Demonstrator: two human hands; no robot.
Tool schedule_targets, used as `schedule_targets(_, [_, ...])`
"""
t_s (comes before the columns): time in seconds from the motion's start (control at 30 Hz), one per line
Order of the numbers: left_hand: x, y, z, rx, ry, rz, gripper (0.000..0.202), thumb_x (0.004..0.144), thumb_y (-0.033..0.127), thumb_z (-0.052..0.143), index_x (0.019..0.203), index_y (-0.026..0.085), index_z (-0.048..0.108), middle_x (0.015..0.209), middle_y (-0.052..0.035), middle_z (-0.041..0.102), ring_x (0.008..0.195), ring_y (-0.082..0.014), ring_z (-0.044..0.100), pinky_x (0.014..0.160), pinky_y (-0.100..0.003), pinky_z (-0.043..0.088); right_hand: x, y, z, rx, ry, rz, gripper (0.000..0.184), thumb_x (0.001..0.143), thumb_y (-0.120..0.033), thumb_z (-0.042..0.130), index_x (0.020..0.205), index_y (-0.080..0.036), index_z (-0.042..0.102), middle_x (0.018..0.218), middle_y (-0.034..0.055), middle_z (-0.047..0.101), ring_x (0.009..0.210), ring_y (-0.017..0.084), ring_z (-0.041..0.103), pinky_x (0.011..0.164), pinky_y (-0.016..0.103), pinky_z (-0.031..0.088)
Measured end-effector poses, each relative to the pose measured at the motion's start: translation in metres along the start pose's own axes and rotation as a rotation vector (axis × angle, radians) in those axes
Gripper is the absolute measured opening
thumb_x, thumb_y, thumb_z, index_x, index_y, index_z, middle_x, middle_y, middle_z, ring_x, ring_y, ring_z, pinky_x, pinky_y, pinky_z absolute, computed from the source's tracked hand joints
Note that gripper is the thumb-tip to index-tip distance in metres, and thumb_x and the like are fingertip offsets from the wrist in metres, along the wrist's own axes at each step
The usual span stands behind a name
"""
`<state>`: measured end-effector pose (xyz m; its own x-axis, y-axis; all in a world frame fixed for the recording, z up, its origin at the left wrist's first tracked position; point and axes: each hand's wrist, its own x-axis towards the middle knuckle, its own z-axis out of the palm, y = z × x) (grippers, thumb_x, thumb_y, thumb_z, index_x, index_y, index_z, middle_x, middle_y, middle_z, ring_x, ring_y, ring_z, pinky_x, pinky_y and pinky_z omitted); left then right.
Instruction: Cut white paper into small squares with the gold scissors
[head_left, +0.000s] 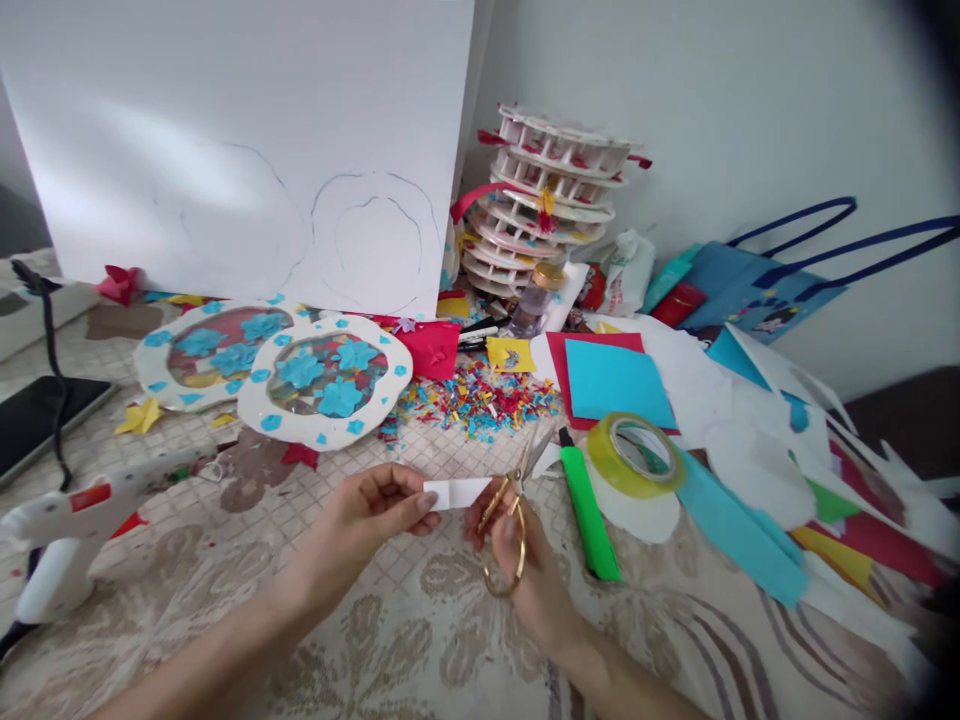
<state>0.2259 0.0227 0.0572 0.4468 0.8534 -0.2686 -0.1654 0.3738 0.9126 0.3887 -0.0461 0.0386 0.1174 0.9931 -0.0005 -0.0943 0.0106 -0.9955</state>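
A small folded strip of white paper (459, 493) is pinched between the thumb and fingers of my left hand (390, 505). My right hand (525, 555) holds gold-handled scissors (517, 480), with the blades pointing up and away to the right. Its fingertips are close to the strip's right end; whether they touch it I cannot tell. Beyond both hands lies a heap of coloured paper bits (491, 400). Just right of the scissors is a green tube-like tool with a black tip (589, 510).
Left, a white glue gun (67, 520) and a phone (45, 420) lie on the cloth. Decorated white rings (367, 425) lean before a large white board (247, 120). Right are clear tape (637, 455), blue paper (619, 385) and a blue bag (757, 290). Behind stands a tiered white structure (540, 200).
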Motion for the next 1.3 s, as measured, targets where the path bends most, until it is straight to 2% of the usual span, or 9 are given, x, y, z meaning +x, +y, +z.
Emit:
schedule_targets(0.17, [0.004, 0.006, -0.004, -0.109, 0.099, 0.057, 0.021, 0.066, 0.028, 0.078, 0.072, 0.015, 0.064, 0.062, -0.0003, 0.069, 0.057, -0.0108, 0.062, 0.057, -0.020, 0.049, -0.006, -0.004, 0.001, -0.056, -0.132, 0.035, 0.047, 0.085, -0.067, 0.034, 0.095, -0.023, 0.049, 0.072, 0.0004, 0.045, 0.061, 0.015, 0.037, 0.054, 0.028, 0.032])
schedule_targets(0.3, [0.002, 0.009, -0.002, -0.207, 0.149, 0.111, 0.022, 0.064, 0.028, 0.080, 0.072, 0.015, 0.065, 0.063, 0.0009, 0.068, 0.059, -0.0107, 0.062, 0.059, -0.020, 0.049, -0.014, -0.007, 0.006, -0.166, -0.244, 0.098, 0.049, 0.084, -0.069, 0.033, 0.085, -0.022, 0.046, 0.068, -0.0012, 0.040, 0.058, 0.013, 0.033, 0.049, 0.026, 0.027])
schedule_targets(0.4, [0.000, 0.007, 0.000, -0.218, 0.141, 0.112, 0.022, 0.064, 0.028, 0.080, 0.072, 0.015, 0.065, 0.063, 0.0014, 0.067, 0.058, -0.0105, 0.062, 0.058, -0.020, 0.049, -0.017, -0.006, 0.010, -0.242, -0.294, 0.121, 0.051, 0.082, -0.071, 0.035, 0.082, -0.021, 0.044, 0.065, -0.0034, 0.036, 0.055, 0.012, 0.030, 0.048, 0.025, 0.025])
schedule_targets(0.53, [-0.001, 0.003, 0.002, -0.207, 0.097, 0.098, 0.018, 0.068, 0.026, 0.078, 0.074, 0.015, 0.065, 0.065, 0.0012, 0.067, 0.059, -0.0094, 0.062, 0.059, -0.019, 0.049, -0.017, -0.002, 0.011, -0.288, -0.285, 0.117, 0.048, 0.083, -0.069, 0.037, 0.080, -0.021, 0.042, 0.060, -0.0056, 0.031, 0.051, 0.010, 0.027, 0.046, 0.023, 0.022])
schedule_targets(0.7, [0.000, 0.000, 0.002, -0.198, 0.080, 0.096, 0.015, 0.069, 0.023, 0.077, 0.074, 0.015, 0.065, 0.066, 0.0014, 0.067, 0.059, -0.0089, 0.061, 0.060, -0.018, 0.049, -0.016, -0.001, 0.012, -0.367, -0.286, 0.112, 0.046, 0.083, -0.066, 0.039, 0.078, -0.020, 0.043, 0.058, -0.0059, 0.032, 0.049, 0.009, 0.027, 0.045, 0.023, 0.022])
schedule_targets(1.17, [0.000, -0.001, 0.001, -0.133, 0.064, 0.084, 0.012, 0.073, 0.024, 0.074, 0.076, 0.016, 0.066, 0.067, 0.0024, 0.067, 0.059, -0.0079, 0.061, 0.061, -0.018, 0.049, -0.015, -0.011, 0.016, -0.333, -0.282, 0.167, 0.059, 0.075, -0.079, 0.033, 0.075, -0.020, 0.042, 0.056, -0.0057, 0.031, 0.047, 0.009, 0.025, 0.043, 0.023, 0.021])
schedule_targets(1.3, [-0.001, -0.001, 0.000, -0.115, 0.058, 0.073, 0.012, 0.074, 0.024, 0.073, 0.076, 0.016, 0.065, 0.066, 0.0024, 0.068, 0.059, -0.0079, 0.060, 0.061, -0.018, 0.049, -0.016, -0.009, 0.018, -0.356, -0.251, 0.177, 0.065, 0.070, -0.084, 0.028, 0.070, -0.021, 0.041, 0.055, -0.0037, 0.034, 0.048, 0.010, 0.030, 0.042, 0.023, 0.023])
